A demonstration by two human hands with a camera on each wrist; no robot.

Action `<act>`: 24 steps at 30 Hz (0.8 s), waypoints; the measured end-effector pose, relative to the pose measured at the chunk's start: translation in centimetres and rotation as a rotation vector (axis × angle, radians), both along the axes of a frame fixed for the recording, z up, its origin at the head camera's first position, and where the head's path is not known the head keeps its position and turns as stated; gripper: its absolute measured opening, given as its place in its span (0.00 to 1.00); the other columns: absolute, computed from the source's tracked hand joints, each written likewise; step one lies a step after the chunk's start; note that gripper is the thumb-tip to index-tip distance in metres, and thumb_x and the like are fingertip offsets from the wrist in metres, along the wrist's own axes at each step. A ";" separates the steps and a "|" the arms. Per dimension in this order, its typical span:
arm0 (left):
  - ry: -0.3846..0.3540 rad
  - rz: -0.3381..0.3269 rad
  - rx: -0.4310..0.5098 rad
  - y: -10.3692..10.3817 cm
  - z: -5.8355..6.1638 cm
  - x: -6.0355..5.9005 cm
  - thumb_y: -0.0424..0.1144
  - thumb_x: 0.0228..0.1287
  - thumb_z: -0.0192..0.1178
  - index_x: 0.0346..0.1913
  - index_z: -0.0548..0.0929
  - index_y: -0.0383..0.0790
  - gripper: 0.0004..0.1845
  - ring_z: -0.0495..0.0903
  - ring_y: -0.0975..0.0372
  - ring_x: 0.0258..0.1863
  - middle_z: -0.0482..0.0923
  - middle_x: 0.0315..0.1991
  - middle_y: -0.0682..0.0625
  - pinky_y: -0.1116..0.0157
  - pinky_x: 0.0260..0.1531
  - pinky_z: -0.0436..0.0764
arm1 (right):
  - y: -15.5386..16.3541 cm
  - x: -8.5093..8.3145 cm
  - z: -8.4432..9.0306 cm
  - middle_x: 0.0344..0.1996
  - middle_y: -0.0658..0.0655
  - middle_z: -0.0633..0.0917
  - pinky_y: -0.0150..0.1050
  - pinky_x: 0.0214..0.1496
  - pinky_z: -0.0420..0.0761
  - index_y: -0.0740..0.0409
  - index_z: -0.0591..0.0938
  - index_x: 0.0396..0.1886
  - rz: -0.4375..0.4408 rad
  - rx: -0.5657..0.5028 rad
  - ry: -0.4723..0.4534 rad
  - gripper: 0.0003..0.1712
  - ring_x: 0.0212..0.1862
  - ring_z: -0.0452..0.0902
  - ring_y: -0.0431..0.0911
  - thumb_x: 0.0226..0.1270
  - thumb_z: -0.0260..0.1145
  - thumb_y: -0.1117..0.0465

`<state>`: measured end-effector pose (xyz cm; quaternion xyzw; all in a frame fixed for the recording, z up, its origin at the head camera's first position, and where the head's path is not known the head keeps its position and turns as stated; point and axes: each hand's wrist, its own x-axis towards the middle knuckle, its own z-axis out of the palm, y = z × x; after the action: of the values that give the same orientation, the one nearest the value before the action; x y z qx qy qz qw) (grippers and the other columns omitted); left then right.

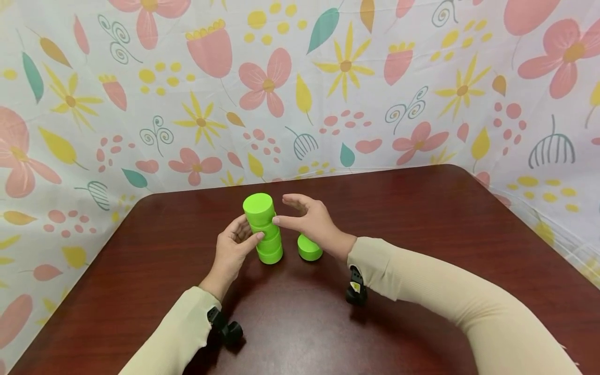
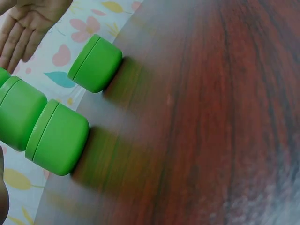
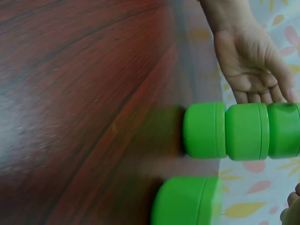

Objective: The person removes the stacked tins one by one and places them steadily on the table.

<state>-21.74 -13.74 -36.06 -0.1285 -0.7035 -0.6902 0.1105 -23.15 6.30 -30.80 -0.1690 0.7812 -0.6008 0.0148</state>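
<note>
My left arm [image 1: 171, 330] and right arm [image 1: 426, 281] extend forward, angled inward, my left hand [image 1: 232, 247] with thumb and fingers parted, my right hand [image 1: 315, 221] palm inward, fingers outstretched.

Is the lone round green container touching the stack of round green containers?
No, in the head view the lone green container stands apart from the green stack, with dark reddish-brown table showing between them.

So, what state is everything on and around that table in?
Stack of green containers: upright, lids on where seen
Lone green container: upright, lid on
Left hand: holding the stack's side
Right hand: fingers extended, thumb by the stack
Black wrist devices: strapped on
</note>
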 end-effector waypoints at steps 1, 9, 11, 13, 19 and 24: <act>0.000 -0.002 0.002 0.0 0.0 0.0 0.26 0.55 0.64 0.59 0.74 0.36 0.26 0.78 0.64 0.49 0.80 0.46 0.57 0.68 0.50 0.75 | -0.2 0.0 0.1 0.58 0.51 0.76 0.46 0.59 0.72 0.50 0.72 0.61 0.006 -0.004 -0.001 0.34 0.64 0.66 0.48 0.53 0.71 0.51; 0.013 0.001 -0.005 0.1 -0.3 -0.1 0.26 0.54 0.65 0.58 0.74 0.35 0.27 0.79 0.66 0.47 0.80 0.46 0.58 0.69 0.50 0.76 | -1.4 -0.1 0.7 0.60 0.51 0.74 0.48 0.60 0.70 0.49 0.72 0.62 0.037 -0.003 0.028 0.34 0.64 0.65 0.47 0.54 0.71 0.51; 0.020 0.004 -0.012 0.1 -0.4 -0.1 0.27 0.53 0.65 0.58 0.74 0.35 0.27 0.79 0.66 0.47 0.80 0.47 0.55 0.69 0.50 0.76 | -1.7 -0.1 0.8 0.59 0.49 0.74 0.48 0.59 0.71 0.49 0.71 0.62 0.033 0.007 0.027 0.35 0.64 0.65 0.47 0.54 0.71 0.51; 0.027 0.003 -0.013 0.1 -0.5 0.0 0.27 0.53 0.65 0.58 0.74 0.35 0.26 0.79 0.66 0.47 0.81 0.47 0.53 0.69 0.50 0.76 | -2.0 0.0 1.0 0.59 0.49 0.74 0.47 0.59 0.72 0.49 0.71 0.62 0.029 0.012 0.025 0.35 0.64 0.65 0.47 0.53 0.72 0.51; 0.042 -0.020 0.012 0.1 -0.6 0.0 0.27 0.53 0.65 0.57 0.74 0.34 0.25 0.80 0.65 0.47 0.81 0.44 0.60 0.68 0.49 0.76 | -2.5 0.0 1.2 0.56 0.48 0.76 0.47 0.59 0.71 0.49 0.72 0.61 0.021 0.005 0.040 0.36 0.61 0.67 0.46 0.52 0.73 0.51; 0.038 -0.024 0.011 0.1 -0.5 -0.1 0.27 0.53 0.66 0.57 0.75 0.34 0.25 0.80 0.65 0.46 0.82 0.43 0.60 0.69 0.48 0.77 | -2.6 -0.2 1.4 0.54 0.48 0.78 0.45 0.57 0.73 0.50 0.72 0.61 0.037 -0.012 0.056 0.35 0.59 0.69 0.44 0.52 0.72 0.52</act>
<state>-21.85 -13.61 -36.58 -0.1496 -0.6958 -0.6928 0.1164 -23.31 3.71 -29.43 -0.2001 0.7744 -0.6003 0.0028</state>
